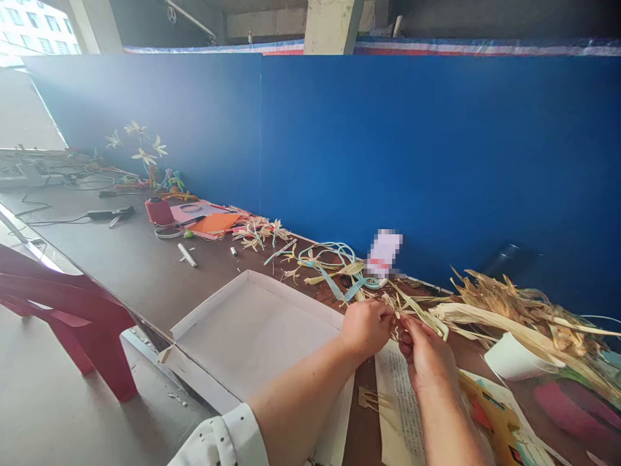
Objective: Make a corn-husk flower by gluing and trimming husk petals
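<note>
Small, pale piece of dried plant fibre (pixel 396 315): held right in the grip, at the fingertips. Left of it, shallow white cardboard tray (pixel 262 323); next, bare left hand (pixel 366 328), fingers pinched narrowly on the piece; opposite, bare right hand (pixel 425 353), pinching likewise; farther right, tapered white cup (pixel 517 357) beside ragged tan husks (pixel 514 301).

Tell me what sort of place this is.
Probably a handicraft workspace: the long table bears pale handmade-looking flowers, orange paper and a heap of dried, husk-like leaves.
</note>
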`<state>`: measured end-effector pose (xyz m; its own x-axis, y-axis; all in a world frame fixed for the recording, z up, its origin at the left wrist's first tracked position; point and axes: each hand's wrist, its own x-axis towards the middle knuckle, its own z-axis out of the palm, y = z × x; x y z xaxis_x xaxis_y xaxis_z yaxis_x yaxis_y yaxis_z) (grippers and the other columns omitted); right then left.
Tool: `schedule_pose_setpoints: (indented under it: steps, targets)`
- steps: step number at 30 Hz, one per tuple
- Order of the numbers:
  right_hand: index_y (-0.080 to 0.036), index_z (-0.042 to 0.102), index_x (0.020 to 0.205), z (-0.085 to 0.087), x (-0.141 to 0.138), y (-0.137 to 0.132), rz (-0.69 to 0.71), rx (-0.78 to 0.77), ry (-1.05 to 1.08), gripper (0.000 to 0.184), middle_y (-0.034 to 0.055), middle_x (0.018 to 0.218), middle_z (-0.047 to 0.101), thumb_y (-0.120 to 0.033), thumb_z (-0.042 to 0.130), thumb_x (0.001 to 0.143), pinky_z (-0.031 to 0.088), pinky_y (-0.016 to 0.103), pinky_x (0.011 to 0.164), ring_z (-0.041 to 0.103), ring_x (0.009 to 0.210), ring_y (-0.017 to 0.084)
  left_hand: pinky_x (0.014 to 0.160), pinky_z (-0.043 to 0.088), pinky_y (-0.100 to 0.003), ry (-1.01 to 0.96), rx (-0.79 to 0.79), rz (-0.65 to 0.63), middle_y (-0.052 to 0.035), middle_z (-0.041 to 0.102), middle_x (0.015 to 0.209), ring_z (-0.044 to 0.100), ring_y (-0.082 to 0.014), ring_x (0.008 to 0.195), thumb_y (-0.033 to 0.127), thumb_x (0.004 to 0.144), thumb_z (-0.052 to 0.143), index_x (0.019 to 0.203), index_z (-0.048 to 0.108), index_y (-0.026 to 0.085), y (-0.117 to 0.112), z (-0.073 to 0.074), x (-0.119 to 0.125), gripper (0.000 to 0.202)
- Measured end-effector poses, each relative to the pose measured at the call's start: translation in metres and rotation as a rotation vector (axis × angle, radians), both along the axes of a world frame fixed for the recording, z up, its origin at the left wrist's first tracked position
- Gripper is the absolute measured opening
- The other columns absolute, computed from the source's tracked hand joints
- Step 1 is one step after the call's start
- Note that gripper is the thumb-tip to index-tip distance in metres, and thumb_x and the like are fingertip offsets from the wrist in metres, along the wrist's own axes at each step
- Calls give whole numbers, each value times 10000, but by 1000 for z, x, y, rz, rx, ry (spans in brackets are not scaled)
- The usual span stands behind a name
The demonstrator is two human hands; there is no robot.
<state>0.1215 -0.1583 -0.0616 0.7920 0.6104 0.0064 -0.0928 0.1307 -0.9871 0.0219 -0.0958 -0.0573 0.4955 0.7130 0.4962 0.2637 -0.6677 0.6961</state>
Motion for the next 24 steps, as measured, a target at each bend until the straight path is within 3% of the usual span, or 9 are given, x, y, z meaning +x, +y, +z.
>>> schedule_pose_setpoints:
  steps: [8,17,24]
  targets:
    - [-185,704,709,-10,1,5,-5,36,97,331,-5,625,616,-400,843,499,281,162,339,380,443,44,692,452,-261,39,45,29,-43,702,809,618,-178,777,219,803,504,791,700,199,-3,1,0,198]
    - [-195,653,774,8,4,-5,38,12,154,370,-33,714,624,-405,826,524,297,142,338,425,459,38,586,351,-216,-27,-133,24,11,651,656,538,-110,626,198,788,550,684,698,200,1,7,-2,180]
    - [-230,686,930,17,16,-14,159,84,210,431,-19,783,662,-340,830,539,428,169,443,581,632,104,644,388,-215,-59,-153,-89,1,676,759,571,-123,710,218,793,569,784,722,205,3,4,-2,153]
